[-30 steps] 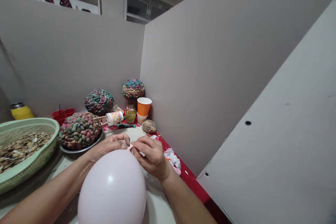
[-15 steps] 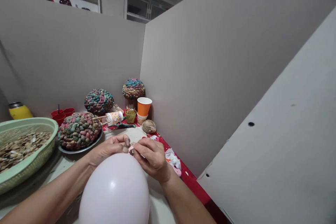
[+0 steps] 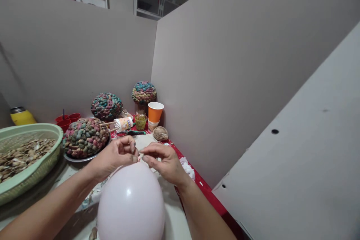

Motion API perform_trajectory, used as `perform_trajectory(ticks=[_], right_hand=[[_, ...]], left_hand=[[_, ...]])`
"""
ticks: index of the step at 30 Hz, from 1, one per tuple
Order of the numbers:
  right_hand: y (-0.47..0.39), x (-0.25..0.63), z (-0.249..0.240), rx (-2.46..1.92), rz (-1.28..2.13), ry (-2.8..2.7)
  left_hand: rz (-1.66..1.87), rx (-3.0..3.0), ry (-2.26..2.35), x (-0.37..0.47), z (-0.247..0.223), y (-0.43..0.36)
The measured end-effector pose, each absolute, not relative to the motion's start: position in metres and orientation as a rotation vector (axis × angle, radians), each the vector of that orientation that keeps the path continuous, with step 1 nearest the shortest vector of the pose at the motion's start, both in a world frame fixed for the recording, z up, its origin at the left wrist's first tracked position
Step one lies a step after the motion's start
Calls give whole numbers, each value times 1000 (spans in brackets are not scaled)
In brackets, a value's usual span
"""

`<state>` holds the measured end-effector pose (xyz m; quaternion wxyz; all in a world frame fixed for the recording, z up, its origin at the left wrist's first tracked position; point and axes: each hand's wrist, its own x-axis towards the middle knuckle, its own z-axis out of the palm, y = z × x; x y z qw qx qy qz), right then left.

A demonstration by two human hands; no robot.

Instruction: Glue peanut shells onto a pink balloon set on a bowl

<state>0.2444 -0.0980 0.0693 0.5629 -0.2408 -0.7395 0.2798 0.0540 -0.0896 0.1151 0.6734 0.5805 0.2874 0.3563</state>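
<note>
A pale pink inflated balloon (image 3: 131,202) stands in front of me, its neck (image 3: 139,159) up and away from me. My left hand (image 3: 120,153) is closed at that neck, its thumb low against the top of the balloon. From the other side my right hand (image 3: 163,161) reaches in, thumb and forefinger slightly apart, their tips close beside the neck. Nothing shows between those right fingertips. The fingers partly cover the neck, and whether it is knotted I cannot tell.
Left stands a green basket (image 3: 57,146) of flat brown pieces. Beyond it a multicoloured knobbly dome (image 3: 86,138) rests in a metal bowl (image 3: 81,159). Orange paper cups (image 3: 155,114), a twine ball (image 3: 160,133) and green-handled scissors (image 3: 136,132) lie ahead. A grey partition (image 3: 225,82) borders the right.
The balloon has shifted slightly right in view. My right thumb and forefinger have spread apart at the neck, while my left hand stays there. The view has tilted a little.
</note>
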Motion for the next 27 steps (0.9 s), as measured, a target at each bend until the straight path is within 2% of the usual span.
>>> perform_trajectory(ticks=[4,12,19,23,27], right_hand=[[-98,249,70,-585,869,-1677],[-101,248,78,-695,623,-1869],[-101,249,73,-639,480,-1902],[-102,248,71,-595,311,-1930],[-102,249,73,-625,380,-1931]], left_hand=[[805,1443,639,56,112,-89],[1029,2150,893,57,111,-99],[1140,2575,902,59,105,-106],[1151,2715,892,61,100,-105],[1164,2744,885,61,99,-106]])
